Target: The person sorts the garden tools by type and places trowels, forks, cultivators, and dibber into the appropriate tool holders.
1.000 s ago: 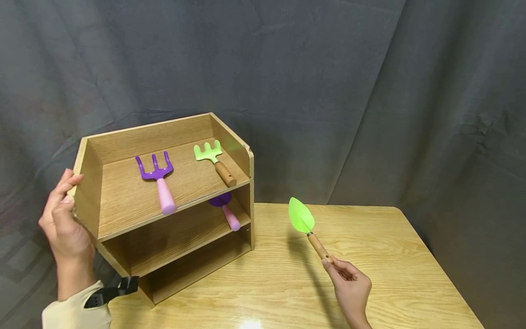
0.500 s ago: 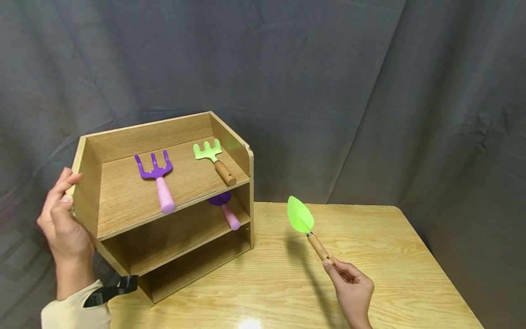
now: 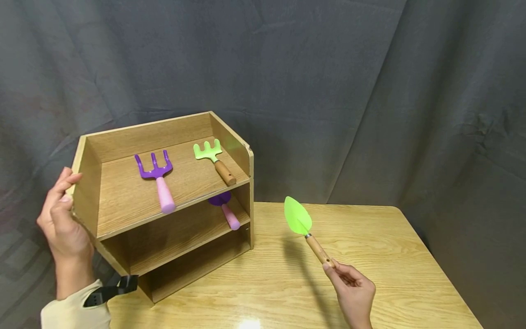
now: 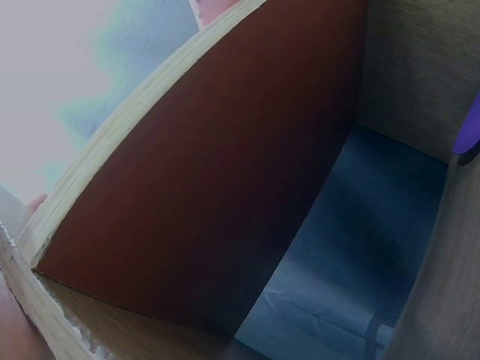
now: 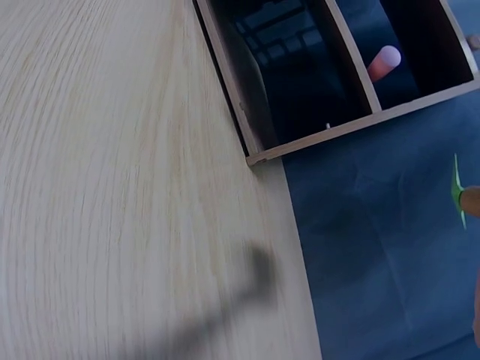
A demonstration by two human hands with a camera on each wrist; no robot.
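Note:
My left hand [image 3: 67, 224] grips the left side panel of a wooden shelf unit [image 3: 172, 221]. Pinched by its wooden handle end, a light-green hand trowel [image 3: 297, 217] is held above the table by my right hand [image 3: 354, 290], its blade tip pointing up and left. On the top shelf lie a purple hand fork [image 3: 156, 172] with a pink handle and, to its right, a light-green hand rake [image 3: 208, 151] with a wooden handle. A purple trowel [image 3: 230, 216] with a pink handle lies on the middle shelf, its blade partly hidden under the top board.
The wooden table [image 3: 394, 265] extends right of the shelf unit. Dark grey curtain [image 3: 312, 91] hangs behind and at the sides. In the right wrist view, the shelf unit's edge [image 5: 360, 124] and the green trowel's blade [image 5: 457, 191] show.
My right hand has shifted slightly, and the green trowel's blade has swung a little to the left. The left hand and the tools on the shelves look nearly unmoved.

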